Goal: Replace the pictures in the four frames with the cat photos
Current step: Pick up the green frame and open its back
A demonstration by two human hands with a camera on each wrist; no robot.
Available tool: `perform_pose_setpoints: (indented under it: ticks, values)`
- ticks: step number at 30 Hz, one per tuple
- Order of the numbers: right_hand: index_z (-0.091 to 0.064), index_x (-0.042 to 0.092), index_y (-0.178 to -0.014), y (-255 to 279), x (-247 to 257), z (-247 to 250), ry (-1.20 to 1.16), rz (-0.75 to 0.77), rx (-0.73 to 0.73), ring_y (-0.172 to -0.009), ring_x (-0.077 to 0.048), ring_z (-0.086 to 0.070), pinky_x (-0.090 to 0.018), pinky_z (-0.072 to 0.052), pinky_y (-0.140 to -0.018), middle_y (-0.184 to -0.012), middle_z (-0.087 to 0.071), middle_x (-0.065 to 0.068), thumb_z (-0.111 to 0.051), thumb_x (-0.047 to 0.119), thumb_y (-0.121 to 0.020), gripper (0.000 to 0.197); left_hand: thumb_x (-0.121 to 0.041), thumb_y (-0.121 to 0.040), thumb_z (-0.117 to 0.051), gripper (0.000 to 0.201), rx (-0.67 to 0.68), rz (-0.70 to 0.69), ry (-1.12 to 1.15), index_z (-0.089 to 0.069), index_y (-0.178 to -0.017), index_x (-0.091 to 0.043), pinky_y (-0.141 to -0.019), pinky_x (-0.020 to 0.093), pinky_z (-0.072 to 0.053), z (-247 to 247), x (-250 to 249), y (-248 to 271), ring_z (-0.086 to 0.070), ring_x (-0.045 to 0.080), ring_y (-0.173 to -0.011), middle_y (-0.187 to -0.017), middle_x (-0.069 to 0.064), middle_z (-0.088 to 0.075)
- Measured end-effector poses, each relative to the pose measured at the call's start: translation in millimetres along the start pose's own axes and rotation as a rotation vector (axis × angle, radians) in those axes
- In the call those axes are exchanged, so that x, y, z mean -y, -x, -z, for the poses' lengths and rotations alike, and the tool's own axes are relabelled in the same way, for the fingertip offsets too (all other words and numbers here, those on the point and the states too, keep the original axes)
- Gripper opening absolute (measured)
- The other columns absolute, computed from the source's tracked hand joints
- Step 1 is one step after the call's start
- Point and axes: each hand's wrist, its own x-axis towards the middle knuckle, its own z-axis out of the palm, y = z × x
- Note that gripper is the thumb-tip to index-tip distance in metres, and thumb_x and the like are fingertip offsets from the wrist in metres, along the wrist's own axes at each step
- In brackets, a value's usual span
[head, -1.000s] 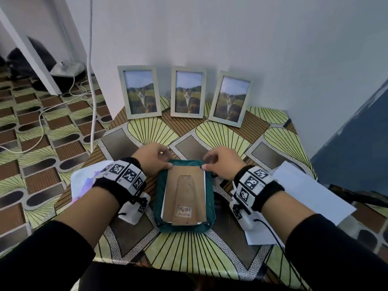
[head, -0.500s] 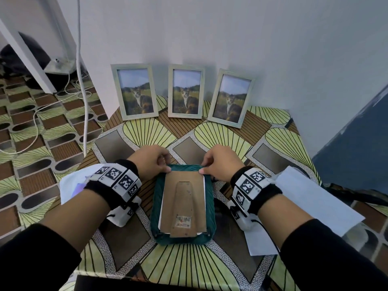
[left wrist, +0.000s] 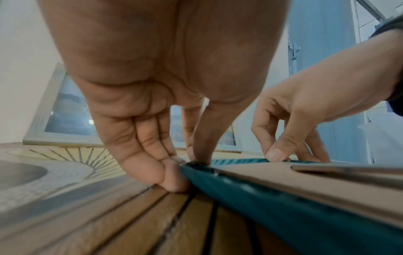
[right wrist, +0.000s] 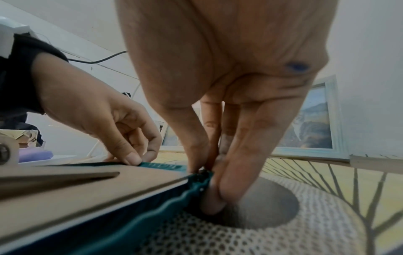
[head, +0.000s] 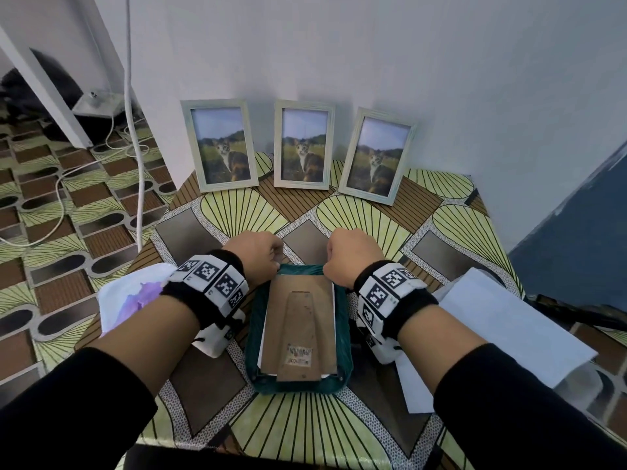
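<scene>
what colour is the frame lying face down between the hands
Dark teal green, around a brown cardboard backing. The frame shows best in the head view.

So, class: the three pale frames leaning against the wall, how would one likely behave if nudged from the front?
The left-most pale frame, like its neighbours, leans steeply on the wall, so a nudge at the top probably just presses it back. A push at its base may slide it out and drop it flat, since the patterned tabletop looks glossy. It seems stiff and light.
</scene>
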Motion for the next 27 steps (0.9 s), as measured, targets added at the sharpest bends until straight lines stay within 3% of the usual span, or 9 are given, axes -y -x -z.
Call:
perform_pose_setpoints:
  ticks: [4,8,14,17,19,21,24,27]
  values:
    - [-0.065,0.016,-0.091,4.8,-3.5,-2.6,0.006,-0.006,-0.002,-0.085,-0.027,-0.063,-0.037,-0.057,-0.079,-0.091,-0.066,-0.006,-0.067,0.021,-0.082,0.011,-0.027,-0.090,-0.064,0.006,-0.044,0.034,0.077,-0.066,-0.091,-0.022,-0.079,0.029,-0.048,-1.3,4.2,4.2,-0.059,0.019,-0.094,-0.095,-0.002,-0.063]
    - [-0.068,0.017,-0.096,18.2,-10.7,0.2,-0.072,0.008,0.016,-0.088,-0.023,-0.065,-0.035,-0.056,-0.081,-0.095,-0.068,-0.005,-0.066,0.030,-0.087,0.016,-0.033,-0.087,-0.071,0.012,-0.092,0.052,0.213,-0.067,-0.088,-0.022,-0.073,0.026,-0.042,0.5,11.5,14.4,-0.057,0.014,-0.084,-0.090,-0.004,-0.062]
    - [-0.064,0.020,-0.113,63.9,-23.0,8.5,-0.100,0.154,-0.018,-0.093,-0.016,-0.062,-0.038,-0.056,-0.085,-0.103,-0.065,0.002,-0.057,0.035,-0.093,0.026,-0.035,-0.090,-0.066,0.015,-0.201,-0.042,0.351,-0.061,-0.101,-0.028,-0.076,0.031,-0.054,0.6,8.0,60.1,-0.061,0.009,-0.082,-0.091,-0.006,-0.065]
    - [-0.060,0.020,-0.119,89.9,-30.8,6.0,-0.045,0.268,0.007,-0.111,-0.019,-0.059,-0.039,-0.051,-0.093,-0.117,-0.064,0.000,-0.052,0.037,-0.096,0.029,-0.032,-0.095,-0.059,0.025,-0.206,-0.039,0.372,-0.059,-0.120,-0.026,-0.087,0.031,-0.053,-12.6,6.4,87.1,-0.063,0.008,-0.094,-0.106,-0.008,-0.066]
    - [-0.045,0.019,-0.140,104.1,-35.7,2.1,0.005,0.297,0.122,-0.139,-0.022,-0.041,-0.039,-0.040,-0.109,-0.146,-0.049,-0.003,-0.046,0.040,-0.100,0.046,-0.023,-0.099,-0.054,0.036,-0.120,-0.043,0.457,-0.052,-0.134,-0.020,-0.099,0.031,-0.047,-24.5,9.2,101.4,-0.060,0.012,-0.110,-0.124,-0.003,-0.061]
    - [-0.019,0.015,-0.155,114.0,-41.1,-2.6,0.096,0.315,0.273,-0.151,-0.019,-0.013,-0.039,-0.021,-0.121,-0.163,-0.018,-0.002,-0.038,0.043,-0.103,0.062,-0.014,-0.099,-0.052,0.041,-0.051,-0.076,0.546,-0.047,-0.140,-0.018,-0.103,0.025,-0.043,-33.5,13.0,113.9,-0.056,0.008,-0.117,-0.135,-0.003,-0.055]
    - [-0.002,0.015,-0.157,122.4,-47.3,-7.1,0.182,0.316,0.333,-0.152,-0.016,0.004,-0.040,-0.007,-0.123,-0.165,0.002,0.000,-0.033,0.045,-0.104,0.069,-0.004,-0.097,-0.053,0.046,-0.029,-0.135,0.678,-0.044,-0.137,-0.025,-0.096,0.010,-0.042,-40.8,16.7,125.5,-0.057,-0.006,-0.111,-0.132,-0.010,-0.056]
    - [-0.003,0.015,-0.157,126.0,-54.0,-8.7,0.209,0.322,0.300,-0.151,-0.014,0.005,-0.038,-0.005,-0.122,-0.165,0.002,0.001,-0.034,0.046,-0.103,0.070,-0.005,-0.096,-0.055,0.047,-0.032,-0.172,0.686,-0.045,-0.137,-0.026,-0.099,0.014,-0.044,-45.7,14.6,125.5,-0.058,-0.006,-0.113,-0.123,-0.020,-0.063]
